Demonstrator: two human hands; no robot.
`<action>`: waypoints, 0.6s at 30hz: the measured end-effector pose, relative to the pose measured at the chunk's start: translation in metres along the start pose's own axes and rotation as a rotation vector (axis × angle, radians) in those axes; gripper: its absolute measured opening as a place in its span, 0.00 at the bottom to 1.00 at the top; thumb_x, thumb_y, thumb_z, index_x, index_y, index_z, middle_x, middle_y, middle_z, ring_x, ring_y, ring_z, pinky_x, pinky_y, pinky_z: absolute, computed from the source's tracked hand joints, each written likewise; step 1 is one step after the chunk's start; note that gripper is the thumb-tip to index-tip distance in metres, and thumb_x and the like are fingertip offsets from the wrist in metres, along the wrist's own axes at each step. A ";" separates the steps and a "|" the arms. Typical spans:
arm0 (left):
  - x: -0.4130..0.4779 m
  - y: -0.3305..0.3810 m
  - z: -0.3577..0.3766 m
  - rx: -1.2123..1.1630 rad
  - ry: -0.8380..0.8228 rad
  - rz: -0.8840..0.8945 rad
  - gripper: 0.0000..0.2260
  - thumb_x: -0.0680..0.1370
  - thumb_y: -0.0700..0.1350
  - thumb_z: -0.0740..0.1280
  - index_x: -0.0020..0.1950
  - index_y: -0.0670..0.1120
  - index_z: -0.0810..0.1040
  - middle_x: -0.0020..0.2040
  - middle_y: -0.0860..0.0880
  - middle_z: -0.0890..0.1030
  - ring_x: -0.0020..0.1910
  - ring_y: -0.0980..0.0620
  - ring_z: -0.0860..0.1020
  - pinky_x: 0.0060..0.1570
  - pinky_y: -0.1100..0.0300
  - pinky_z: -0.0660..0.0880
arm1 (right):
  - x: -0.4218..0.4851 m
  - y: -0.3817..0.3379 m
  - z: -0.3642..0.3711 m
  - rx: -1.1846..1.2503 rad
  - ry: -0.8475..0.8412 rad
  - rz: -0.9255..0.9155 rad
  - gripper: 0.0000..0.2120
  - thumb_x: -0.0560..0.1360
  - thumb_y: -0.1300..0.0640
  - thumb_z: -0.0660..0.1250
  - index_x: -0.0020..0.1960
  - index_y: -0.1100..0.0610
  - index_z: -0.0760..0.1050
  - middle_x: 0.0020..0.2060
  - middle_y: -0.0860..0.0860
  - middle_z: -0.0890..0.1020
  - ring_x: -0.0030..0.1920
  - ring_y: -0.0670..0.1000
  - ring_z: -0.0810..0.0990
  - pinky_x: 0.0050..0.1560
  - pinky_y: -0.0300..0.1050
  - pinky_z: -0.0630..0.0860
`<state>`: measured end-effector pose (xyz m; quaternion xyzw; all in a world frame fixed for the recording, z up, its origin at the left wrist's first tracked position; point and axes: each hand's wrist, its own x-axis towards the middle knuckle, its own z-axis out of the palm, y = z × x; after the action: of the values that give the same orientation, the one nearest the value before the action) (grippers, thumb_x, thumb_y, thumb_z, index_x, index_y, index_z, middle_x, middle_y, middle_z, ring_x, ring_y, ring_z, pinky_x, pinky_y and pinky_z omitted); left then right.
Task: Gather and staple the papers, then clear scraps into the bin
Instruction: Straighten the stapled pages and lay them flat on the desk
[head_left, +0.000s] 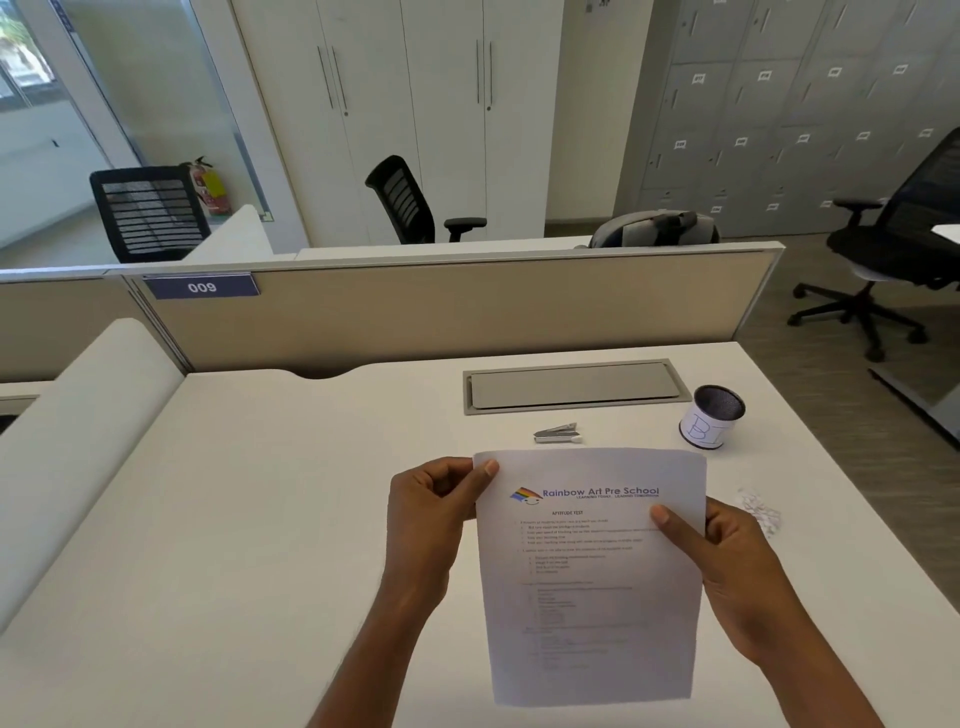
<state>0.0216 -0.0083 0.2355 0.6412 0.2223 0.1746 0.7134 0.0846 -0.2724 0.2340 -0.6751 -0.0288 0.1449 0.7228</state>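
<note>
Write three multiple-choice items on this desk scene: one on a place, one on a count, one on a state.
1. Where does the stapler lie?
A. On the desk beyond the papers
B. Inside the small bin
C. In the left hand

2. How many hands hold the papers?
A. None
B. One
C. Two

3. What state are the scraps in?
A. Already in the small bin
B. Loose on the desk
C. Held in the right hand

Answers:
1 A: it rests on the desk past the sheets' top edge.
2 C: left hand and right hand grip opposite edges.
3 B: they lie apart from the small bin.
</note>
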 end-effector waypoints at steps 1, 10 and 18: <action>-0.001 0.001 0.000 -0.004 -0.007 -0.008 0.05 0.79 0.41 0.75 0.48 0.40 0.88 0.45 0.43 0.91 0.45 0.40 0.89 0.50 0.45 0.86 | -0.002 -0.001 -0.001 -0.003 0.004 -0.002 0.16 0.70 0.48 0.77 0.53 0.56 0.87 0.50 0.58 0.89 0.50 0.66 0.87 0.56 0.63 0.82; -0.008 0.007 0.010 -0.081 -0.085 0.046 0.11 0.86 0.45 0.66 0.51 0.41 0.84 0.47 0.40 0.87 0.44 0.50 0.82 0.45 0.56 0.77 | -0.028 -0.010 0.001 -0.009 -0.093 -0.031 0.27 0.63 0.37 0.81 0.55 0.53 0.86 0.54 0.58 0.88 0.54 0.64 0.86 0.60 0.61 0.81; -0.002 0.021 0.022 -0.298 -0.161 0.115 0.12 0.87 0.50 0.63 0.47 0.46 0.76 0.41 0.49 0.73 0.42 0.50 0.69 0.48 0.52 0.68 | -0.043 -0.011 0.022 0.208 -0.629 -0.026 0.49 0.71 0.23 0.60 0.72 0.64 0.75 0.69 0.64 0.79 0.70 0.61 0.77 0.70 0.53 0.74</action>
<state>0.0331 -0.0254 0.2584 0.5518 0.0991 0.1944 0.8049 0.0400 -0.2628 0.2534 -0.5193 -0.2443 0.3393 0.7454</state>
